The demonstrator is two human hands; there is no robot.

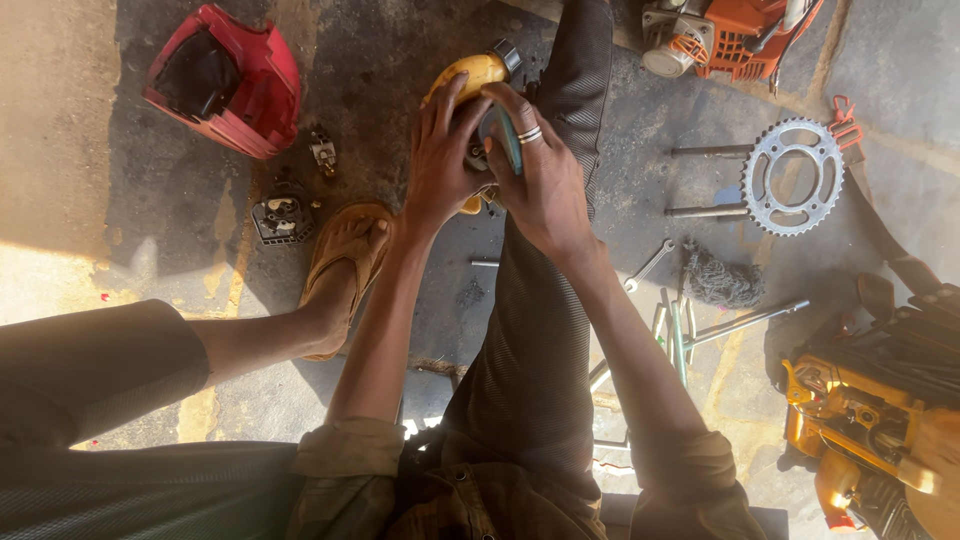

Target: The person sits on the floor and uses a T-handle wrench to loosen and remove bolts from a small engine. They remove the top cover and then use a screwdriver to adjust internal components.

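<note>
Both my hands are closed around the rounded yellow plastic machine part with the black cap [478, 72], which sits in the upper middle of the frame, propped over my outstretched right leg above the concrete floor [80, 150]. My left hand [440, 160] cups its left flank from below, fingers [447, 108] spread narrow and pressed flat on the yellow shell. My right hand [545, 185], the one with the silver ring, wraps the right side, its fingers curled over a small teal piece [503, 135] held against the part; I cannot tell whether they pinch it or only cover it. The part lies straight ahead of both palms, touching them, neither hand clearly nearer. Its long axis runs from lower left to upper right, the black cap pointing away from me toward the top of the frame.
</note>
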